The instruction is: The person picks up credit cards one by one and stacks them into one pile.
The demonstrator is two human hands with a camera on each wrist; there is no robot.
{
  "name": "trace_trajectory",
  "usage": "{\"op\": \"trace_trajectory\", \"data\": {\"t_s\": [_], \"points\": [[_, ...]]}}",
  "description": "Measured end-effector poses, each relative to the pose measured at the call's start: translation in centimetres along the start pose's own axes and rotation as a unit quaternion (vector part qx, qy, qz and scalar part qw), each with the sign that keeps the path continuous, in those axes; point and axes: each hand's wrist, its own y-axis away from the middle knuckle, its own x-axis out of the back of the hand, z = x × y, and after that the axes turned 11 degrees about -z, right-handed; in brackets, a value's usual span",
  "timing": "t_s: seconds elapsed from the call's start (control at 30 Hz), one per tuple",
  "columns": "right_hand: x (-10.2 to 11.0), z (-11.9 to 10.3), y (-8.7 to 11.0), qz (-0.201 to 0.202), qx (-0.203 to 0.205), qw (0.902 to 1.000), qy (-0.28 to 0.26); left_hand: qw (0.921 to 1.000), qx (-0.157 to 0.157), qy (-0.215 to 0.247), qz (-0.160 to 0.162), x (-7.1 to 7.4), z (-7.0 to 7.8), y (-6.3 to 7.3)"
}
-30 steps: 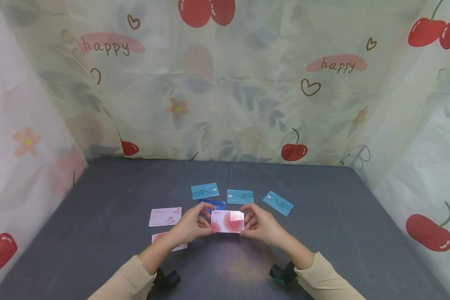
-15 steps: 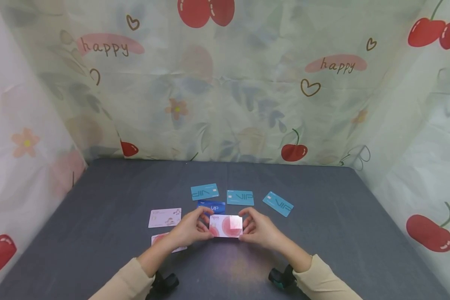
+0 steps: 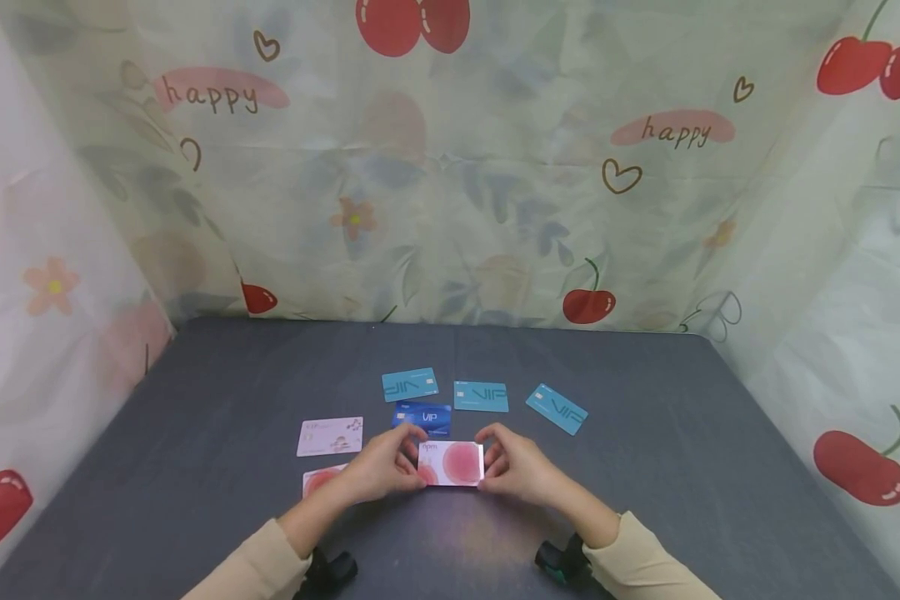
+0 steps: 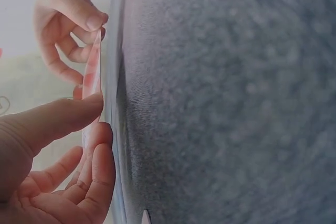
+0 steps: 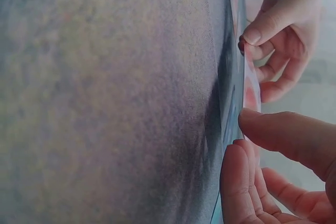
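A pink-and-white card (image 3: 451, 463) with round pink shapes is held between both hands over the middle of the table. My left hand (image 3: 383, 463) pinches its left end between thumb and fingers, and my right hand (image 3: 518, 464) pinches the right end the same way. Seen almost edge-on in the left wrist view, the card (image 4: 93, 69) bows slightly between the two grips. A dark blue VIP card (image 3: 422, 418) lies just beyond it. Left of my left hand rests another pink card (image 3: 319, 480), partly hidden under the forearm.
Three light blue VIP cards (image 3: 409, 385) lie in a row at the back, the rightmost (image 3: 557, 408) turned at an angle. A pale pink card (image 3: 330, 437) lies at the left. Printed curtains (image 3: 450, 167) surround the dark grey table (image 3: 645, 467).
Both hands have brought the held card toward the person, lower in the head view. The dark blue card, partly covered before, now shows more fully. The other cards have stayed put.
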Motion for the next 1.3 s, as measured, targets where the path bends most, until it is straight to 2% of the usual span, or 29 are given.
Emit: {"op": "trace_trajectory", "data": {"t_s": [0.17,0.4,0.77,1.3], "points": [[-0.05,-0.19,0.09,-0.006,-0.01,0.9999,0.004,0.9998,0.015,-0.009,-0.007,-0.15,-0.04,-0.04],[-0.18,-0.21,0.11,-0.013,-0.009,0.9999,-0.001,0.9995,0.017,-0.022,-0.012,-0.23,-0.01,-0.01],[-0.38,-0.27,0.1,-0.014,-0.019,0.9997,0.003,0.9984,0.04,-0.035,-0.021,-0.38,0.05,-0.13],[-0.54,-0.25,-0.01,-0.019,-0.027,0.9994,0.009,0.9977,0.035,-0.055,-0.02,-0.49,-0.18,-0.19]]}}
